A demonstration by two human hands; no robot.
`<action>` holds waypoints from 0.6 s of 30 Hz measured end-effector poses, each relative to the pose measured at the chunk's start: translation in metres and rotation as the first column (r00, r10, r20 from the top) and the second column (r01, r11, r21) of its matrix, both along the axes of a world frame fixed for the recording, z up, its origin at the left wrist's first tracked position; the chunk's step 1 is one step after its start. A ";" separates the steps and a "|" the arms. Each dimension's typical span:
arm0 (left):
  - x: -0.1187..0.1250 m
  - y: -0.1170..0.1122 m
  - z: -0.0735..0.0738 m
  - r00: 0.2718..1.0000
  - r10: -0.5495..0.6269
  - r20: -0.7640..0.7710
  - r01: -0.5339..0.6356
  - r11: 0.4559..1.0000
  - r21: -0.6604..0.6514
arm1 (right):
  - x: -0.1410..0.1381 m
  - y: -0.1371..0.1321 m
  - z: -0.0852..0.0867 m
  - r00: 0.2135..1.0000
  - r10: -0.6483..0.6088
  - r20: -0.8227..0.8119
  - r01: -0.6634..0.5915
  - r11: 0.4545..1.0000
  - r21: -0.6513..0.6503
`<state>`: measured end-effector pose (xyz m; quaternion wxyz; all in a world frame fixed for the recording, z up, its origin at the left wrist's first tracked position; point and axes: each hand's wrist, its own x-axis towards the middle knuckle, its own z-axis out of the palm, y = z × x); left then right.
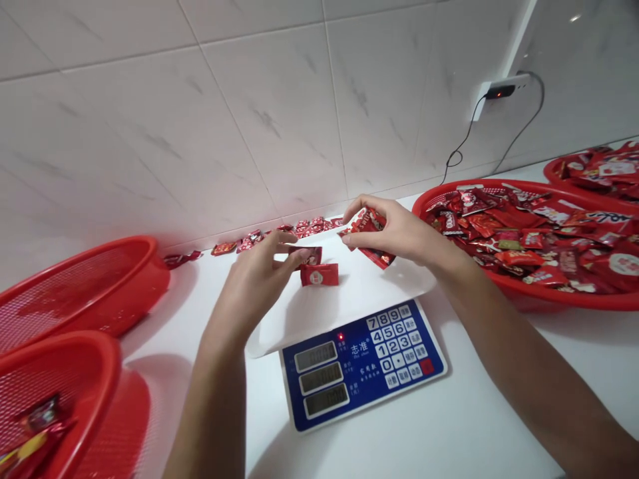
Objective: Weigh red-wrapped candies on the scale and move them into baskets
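Over the white pan [279, 326] of a digital scale [364, 366], my left hand [262, 273] pinches red wrapped candies. One red candy packet [319, 275] with a pale round emblem shows just below its fingertips; whether it is held or lies on the pan I cannot tell. My right hand [389, 229] is closed on a larger red candy packet [377, 256] with white lettering, above the pan's right part. The scale's blue panel has number keys and three grey displays, with a small red light lit.
A red basket [499, 283] full of red-wrapped candies stands at right, another [554, 166] behind it. Two red baskets [154, 266] [107, 372] stand at left, the nearer holding a few packets. Loose candies [249, 239] line the tiled wall below a power strip [499, 92].
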<state>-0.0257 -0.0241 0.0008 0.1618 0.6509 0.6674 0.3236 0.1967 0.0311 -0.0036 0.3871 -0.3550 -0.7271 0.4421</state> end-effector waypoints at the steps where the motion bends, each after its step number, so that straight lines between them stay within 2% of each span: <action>1: -0.003 -0.004 0.005 1.000 0.003 -0.013 -0.003 1.000 0.021 | 0.000 0.000 0.001 1.000 0.004 -0.014 -0.004 1.000 -0.003; 7: -0.010 -0.026 0.027 0.999 -0.014 0.047 0.005 0.982 0.188 | 0.001 -0.004 0.004 0.998 0.030 -0.063 -0.032 0.999 -0.025; 12: -0.008 -0.031 0.031 0.999 -0.011 0.048 0.000 0.976 0.216 | 0.000 -0.003 0.005 0.998 0.031 -0.054 -0.032 0.999 -0.018; 18: -0.003 -0.031 0.032 0.996 -0.065 0.065 0.050 0.976 0.211 | -0.004 -0.004 0.003 0.997 0.064 -0.053 -0.065 0.998 -0.007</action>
